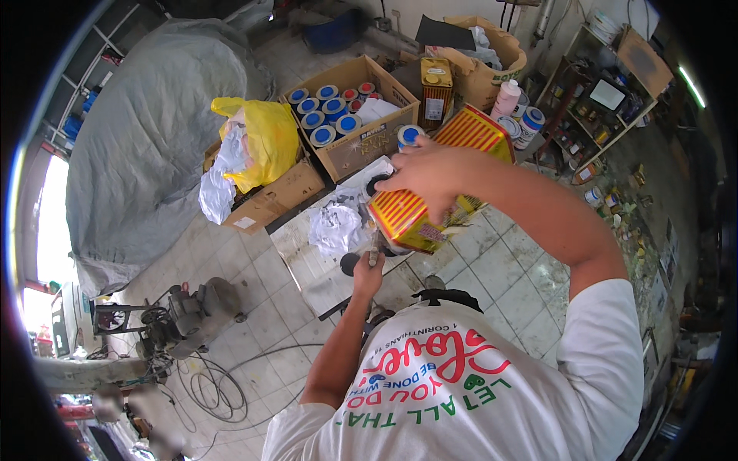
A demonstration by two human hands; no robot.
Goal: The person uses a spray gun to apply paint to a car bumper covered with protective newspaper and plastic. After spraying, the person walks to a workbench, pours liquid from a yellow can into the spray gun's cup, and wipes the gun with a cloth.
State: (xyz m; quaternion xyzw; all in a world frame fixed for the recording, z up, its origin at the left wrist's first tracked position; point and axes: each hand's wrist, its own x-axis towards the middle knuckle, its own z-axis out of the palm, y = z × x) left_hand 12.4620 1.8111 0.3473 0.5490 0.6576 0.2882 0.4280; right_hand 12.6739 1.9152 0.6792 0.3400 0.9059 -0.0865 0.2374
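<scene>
My right hand (424, 175) is closed over a rectangular tin with red and yellow stripes (400, 218), which is tilted above the table. More striped metal (478, 129) shows beyond the hand; I cannot tell whether it belongs to the same tin. My left hand (368, 278) grips a slim metal tool (374, 253) beside the tin's lower edge; its far end is hidden and its kind is unclear. A black disc-like part (350, 263) is next to the left hand. Crumpled clear plastic (337, 227) lies on the white table (302, 265), left of the tin.
Behind the table, a cardboard box (361, 157) holds several blue- and red-lidded cans. A yellow plastic bag (270, 146) sits on another box. A pink bottle (506, 98) stands at the back right. A compressor (188, 311) and coiled hose (221, 392) are on the tiled floor.
</scene>
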